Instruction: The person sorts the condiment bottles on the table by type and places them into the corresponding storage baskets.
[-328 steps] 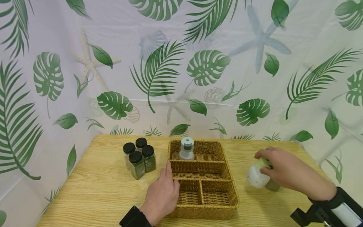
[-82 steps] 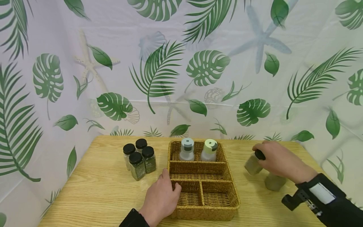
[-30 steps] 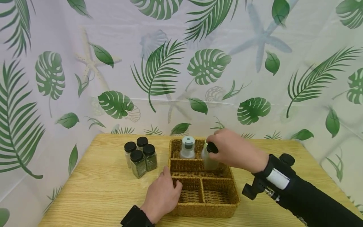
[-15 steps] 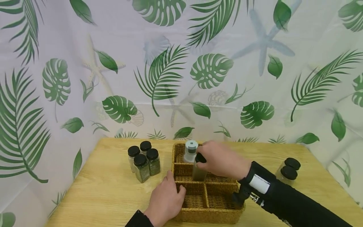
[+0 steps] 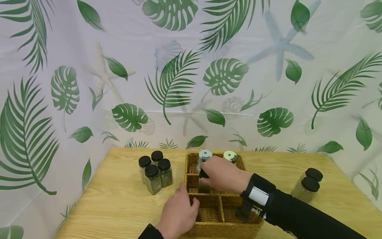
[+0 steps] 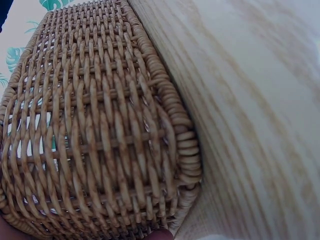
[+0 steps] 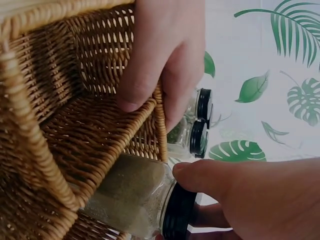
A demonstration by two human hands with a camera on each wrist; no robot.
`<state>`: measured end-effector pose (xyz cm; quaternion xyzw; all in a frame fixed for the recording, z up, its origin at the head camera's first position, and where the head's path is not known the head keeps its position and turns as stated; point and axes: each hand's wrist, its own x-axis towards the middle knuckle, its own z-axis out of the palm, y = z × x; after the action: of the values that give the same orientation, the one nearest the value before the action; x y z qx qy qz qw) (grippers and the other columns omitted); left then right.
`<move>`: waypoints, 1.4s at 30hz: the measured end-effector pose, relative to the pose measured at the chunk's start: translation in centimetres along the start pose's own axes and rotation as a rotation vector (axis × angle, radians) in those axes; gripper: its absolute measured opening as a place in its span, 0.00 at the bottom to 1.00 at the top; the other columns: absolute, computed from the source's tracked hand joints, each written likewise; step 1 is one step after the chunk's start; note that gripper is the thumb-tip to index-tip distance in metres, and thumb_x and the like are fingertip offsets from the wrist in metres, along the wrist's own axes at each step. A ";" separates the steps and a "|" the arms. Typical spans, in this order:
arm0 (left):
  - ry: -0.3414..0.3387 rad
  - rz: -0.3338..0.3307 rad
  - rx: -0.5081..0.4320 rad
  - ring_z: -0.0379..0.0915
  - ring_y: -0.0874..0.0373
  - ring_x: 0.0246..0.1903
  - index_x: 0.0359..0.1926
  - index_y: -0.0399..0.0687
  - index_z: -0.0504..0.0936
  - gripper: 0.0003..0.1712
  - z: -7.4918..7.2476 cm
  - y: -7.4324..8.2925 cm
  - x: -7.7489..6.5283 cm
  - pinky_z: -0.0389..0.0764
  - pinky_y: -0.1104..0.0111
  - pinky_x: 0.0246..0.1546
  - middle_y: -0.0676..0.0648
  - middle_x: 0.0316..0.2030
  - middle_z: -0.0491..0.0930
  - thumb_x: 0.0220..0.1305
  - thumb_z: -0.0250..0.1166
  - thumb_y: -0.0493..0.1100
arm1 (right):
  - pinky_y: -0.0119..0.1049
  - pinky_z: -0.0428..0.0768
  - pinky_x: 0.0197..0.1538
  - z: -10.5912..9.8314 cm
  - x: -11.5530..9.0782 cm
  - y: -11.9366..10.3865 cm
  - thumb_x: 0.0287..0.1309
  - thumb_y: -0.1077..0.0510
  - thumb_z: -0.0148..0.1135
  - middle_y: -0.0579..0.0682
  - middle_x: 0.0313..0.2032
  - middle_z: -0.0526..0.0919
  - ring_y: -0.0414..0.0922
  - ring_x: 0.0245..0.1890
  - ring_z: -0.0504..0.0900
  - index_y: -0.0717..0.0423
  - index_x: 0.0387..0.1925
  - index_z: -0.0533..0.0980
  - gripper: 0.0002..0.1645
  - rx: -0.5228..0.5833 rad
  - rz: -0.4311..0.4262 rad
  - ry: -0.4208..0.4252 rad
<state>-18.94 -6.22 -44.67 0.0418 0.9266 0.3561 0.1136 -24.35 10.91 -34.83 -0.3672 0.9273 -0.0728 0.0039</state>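
My right hand (image 5: 223,174) pinches a glass spice jar (image 7: 135,195) by its black lid (image 7: 179,212). The jar stands partly down in the left end of the long middle compartment of the wicker basket (image 5: 226,229); whether it touches the bottom I cannot tell. My left hand (image 5: 179,212) grips the basket's left side, thumb inside the rim and fingers outside, as the right wrist view shows. In the back compartment are a blue-capped bottle (image 5: 205,153), partly hidden by my right hand, and a yellow-capped bottle (image 5: 230,155). Woven wall (image 6: 90,120) fills much of the left wrist view.
Several black-lidded spice jars (image 5: 153,183) stand close together left of the basket. Two more black-lidded jars (image 5: 304,193) stand at the right of the wooden table (image 5: 119,205). Behind the table hangs a leaf-patterned cloth (image 5: 191,83).
Since the earlier frames, the yellow-capped bottle was put into the back compartment. My right hand took a jar from the right group, carried it left and lowered it into the middle compartment.
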 end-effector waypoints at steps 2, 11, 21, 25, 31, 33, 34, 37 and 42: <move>-0.012 0.000 -0.007 0.79 0.36 0.47 0.77 0.30 0.51 0.44 0.2 0.1 0.1 0.80 0.49 0.40 0.28 0.66 0.67 0.75 0.54 0.55 | 0.30 0.66 0.23 0.2 0.1 0.0 0.63 0.53 0.70 0.42 0.17 0.69 0.36 0.16 0.67 0.50 0.24 0.75 0.15 -0.004 0.007 -0.008; 0.003 -0.013 0.001 0.79 0.36 0.48 0.76 0.31 0.52 0.43 0.3 0.0 0.1 0.81 0.48 0.42 0.29 0.65 0.68 0.75 0.55 0.55 | 0.31 0.68 0.22 1.0 0.9 -0.3 0.62 0.49 0.71 0.42 0.18 0.70 0.37 0.17 0.69 0.49 0.25 0.75 0.15 -0.027 0.028 -0.046; 0.013 -0.006 0.002 0.79 0.36 0.49 0.76 0.30 0.52 0.43 0.1 0.2 -0.1 0.81 0.48 0.41 0.28 0.65 0.68 0.75 0.55 0.54 | 0.30 0.64 0.21 1.0 1.4 -0.8 0.63 0.49 0.69 0.42 0.17 0.69 0.37 0.16 0.68 0.48 0.22 0.73 0.18 -0.019 -0.005 -0.038; 0.030 0.003 0.000 0.78 0.35 0.51 0.76 0.29 0.53 0.43 0.0 0.1 -0.1 0.81 0.47 0.42 0.27 0.65 0.69 0.74 0.55 0.54 | 0.29 0.63 0.22 1.0 1.6 -0.8 0.64 0.50 0.68 0.43 0.16 0.68 0.37 0.15 0.68 0.49 0.22 0.73 0.18 0.020 -0.019 -0.046; 0.019 -0.004 -0.010 0.78 0.34 0.52 0.76 0.29 0.53 0.43 0.0 0.2 -0.1 0.81 0.46 0.44 0.28 0.65 0.69 0.74 0.56 0.53 | 0.30 0.64 0.23 1.1 1.6 -0.9 0.64 0.50 0.68 0.44 0.17 0.69 0.38 0.15 0.68 0.49 0.23 0.73 0.17 0.029 0.003 -0.071; 0.015 -0.011 -0.016 0.79 0.35 0.51 0.76 0.30 0.53 0.43 0.1 0.1 -0.1 0.81 0.46 0.43 0.28 0.65 0.69 0.74 0.56 0.53 | 0.30 0.64 0.23 1.1 1.6 -0.9 0.65 0.51 0.68 0.44 0.17 0.70 0.38 0.16 0.69 0.50 0.24 0.74 0.16 0.041 0.007 -0.083; 0.017 -0.012 -0.016 0.79 0.35 0.50 0.76 0.30 0.53 0.43 0.1 0.1 0.0 0.81 0.46 0.42 0.28 0.65 0.69 0.74 0.56 0.53 | 0.30 0.65 0.23 1.0 1.6 -0.9 0.65 0.51 0.68 0.44 0.18 0.70 0.38 0.16 0.69 0.50 0.25 0.75 0.15 0.050 0.012 -0.090; 0.026 -0.009 -0.007 0.79 0.35 0.51 0.76 0.30 0.53 0.43 0.2 0.2 0.1 0.81 0.46 0.43 0.29 0.65 0.69 0.74 0.56 0.54 | 0.31 0.65 0.23 0.9 1.6 -0.9 0.64 0.52 0.68 0.45 0.19 0.70 0.38 0.16 0.70 0.51 0.27 0.75 0.13 0.065 0.023 -0.096; 0.038 0.000 0.008 0.79 0.36 0.51 0.76 0.31 0.53 0.43 0.4 -0.1 0.0 0.81 0.47 0.43 0.29 0.64 0.70 0.74 0.55 0.54 | 0.32 0.67 0.24 1.0 1.4 -1.1 0.64 0.52 0.68 0.44 0.20 0.71 0.38 0.18 0.70 0.52 0.30 0.77 0.12 0.074 0.035 -0.104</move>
<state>-18.83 -5.98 -45.02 0.0353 0.9300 0.3531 0.0958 -24.61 9.00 -35.62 -0.3539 0.9288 -0.0875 0.0671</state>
